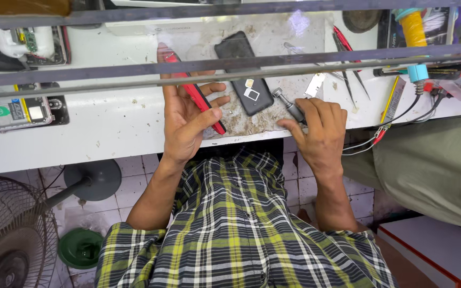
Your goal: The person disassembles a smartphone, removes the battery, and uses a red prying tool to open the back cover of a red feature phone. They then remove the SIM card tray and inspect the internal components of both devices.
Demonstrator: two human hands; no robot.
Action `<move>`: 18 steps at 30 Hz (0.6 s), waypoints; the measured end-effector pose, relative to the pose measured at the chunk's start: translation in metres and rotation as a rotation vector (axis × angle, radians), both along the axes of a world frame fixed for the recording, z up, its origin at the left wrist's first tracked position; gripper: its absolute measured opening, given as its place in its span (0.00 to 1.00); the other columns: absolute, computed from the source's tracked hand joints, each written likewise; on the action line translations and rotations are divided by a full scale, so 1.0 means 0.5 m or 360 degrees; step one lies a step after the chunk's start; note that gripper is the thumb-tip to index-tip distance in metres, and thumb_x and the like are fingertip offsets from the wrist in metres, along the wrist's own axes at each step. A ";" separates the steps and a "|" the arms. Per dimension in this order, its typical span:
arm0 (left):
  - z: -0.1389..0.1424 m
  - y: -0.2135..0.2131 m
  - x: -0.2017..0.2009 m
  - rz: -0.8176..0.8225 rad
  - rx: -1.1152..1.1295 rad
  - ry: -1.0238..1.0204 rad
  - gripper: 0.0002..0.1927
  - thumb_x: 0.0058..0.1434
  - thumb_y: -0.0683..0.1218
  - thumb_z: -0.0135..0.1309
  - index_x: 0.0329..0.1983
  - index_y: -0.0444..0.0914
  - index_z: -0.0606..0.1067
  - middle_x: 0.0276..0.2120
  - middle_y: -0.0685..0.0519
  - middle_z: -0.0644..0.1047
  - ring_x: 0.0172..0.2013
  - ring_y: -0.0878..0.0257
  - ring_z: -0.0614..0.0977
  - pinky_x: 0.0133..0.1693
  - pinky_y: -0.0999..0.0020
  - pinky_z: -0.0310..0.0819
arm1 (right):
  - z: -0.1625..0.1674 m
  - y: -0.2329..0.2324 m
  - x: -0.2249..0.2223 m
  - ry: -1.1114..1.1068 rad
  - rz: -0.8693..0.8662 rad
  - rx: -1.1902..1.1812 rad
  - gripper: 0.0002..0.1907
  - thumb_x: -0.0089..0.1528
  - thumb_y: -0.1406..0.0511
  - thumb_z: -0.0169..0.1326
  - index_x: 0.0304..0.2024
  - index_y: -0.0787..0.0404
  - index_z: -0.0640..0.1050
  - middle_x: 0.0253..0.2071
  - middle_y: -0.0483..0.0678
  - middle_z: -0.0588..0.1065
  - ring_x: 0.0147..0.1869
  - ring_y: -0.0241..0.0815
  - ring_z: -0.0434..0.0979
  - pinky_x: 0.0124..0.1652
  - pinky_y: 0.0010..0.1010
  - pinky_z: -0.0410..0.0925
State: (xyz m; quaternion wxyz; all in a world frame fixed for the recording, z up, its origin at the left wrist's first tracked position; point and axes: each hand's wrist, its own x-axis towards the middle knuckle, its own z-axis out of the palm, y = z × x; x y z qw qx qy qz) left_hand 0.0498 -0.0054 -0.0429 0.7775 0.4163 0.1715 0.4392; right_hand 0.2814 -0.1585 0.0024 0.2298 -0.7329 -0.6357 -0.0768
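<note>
My left hand (pixel 187 120) holds a slim red phone (pixel 196 95) edge-on, palm up, over the front of the white workbench (pixel 108 128). My right hand (pixel 320 128) lies palm down at the bench edge, its fingers on a grey metal screwdriver (pixel 287 104). Between the hands a black phone (pixel 244 72) lies flat on a worn mat, with a small white card tray (pixel 251 93) resting on its lower part.
Tweezers (pixel 356 80) and a small metal plate (pixel 315 84) lie right of the black phone. Opened devices (pixel 20 109) sit at the left. A tangle of tools and wires (pixel 417 69) crowds the right, by another person's leg (pixel 433 165). A fan (pixel 12 234) stands on the floor.
</note>
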 end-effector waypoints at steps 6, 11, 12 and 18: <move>-0.003 -0.003 -0.001 0.0050 0.0055 0.0004 0.58 0.64 0.33 0.60 0.81 0.51 0.32 0.68 0.41 0.67 0.60 0.51 0.78 0.62 0.48 0.82 | -0.004 0.023 0.072 -0.0067 -0.0333 0.0204 0.11 0.68 0.63 0.70 0.44 0.61 0.81 0.43 0.49 0.77 0.47 0.49 0.73 0.50 0.41 0.64; -0.005 -0.004 0.002 0.0033 0.0018 -0.0017 0.59 0.64 0.33 0.60 0.82 0.50 0.31 0.65 0.42 0.65 0.62 0.50 0.78 0.62 0.48 0.80 | 0.000 0.021 0.086 -0.0194 -0.0374 0.0237 0.08 0.70 0.63 0.65 0.47 0.59 0.82 0.45 0.47 0.77 0.50 0.49 0.73 0.52 0.39 0.64; -0.004 -0.005 0.002 0.0026 -0.0007 -0.0033 0.59 0.64 0.33 0.60 0.82 0.49 0.32 0.65 0.42 0.65 0.62 0.50 0.78 0.61 0.48 0.78 | -0.001 0.020 0.079 -0.0184 -0.0343 0.0211 0.07 0.72 0.62 0.66 0.45 0.57 0.82 0.44 0.45 0.78 0.49 0.48 0.73 0.52 0.38 0.64; 0.000 -0.003 0.002 0.0023 -0.0004 -0.0022 0.58 0.64 0.33 0.59 0.82 0.49 0.33 0.69 0.40 0.66 0.60 0.50 0.78 0.61 0.49 0.81 | 0.001 0.036 0.047 -0.0207 -0.0441 -0.0018 0.10 0.63 0.60 0.68 0.36 0.57 0.82 0.38 0.45 0.75 0.43 0.48 0.73 0.45 0.41 0.64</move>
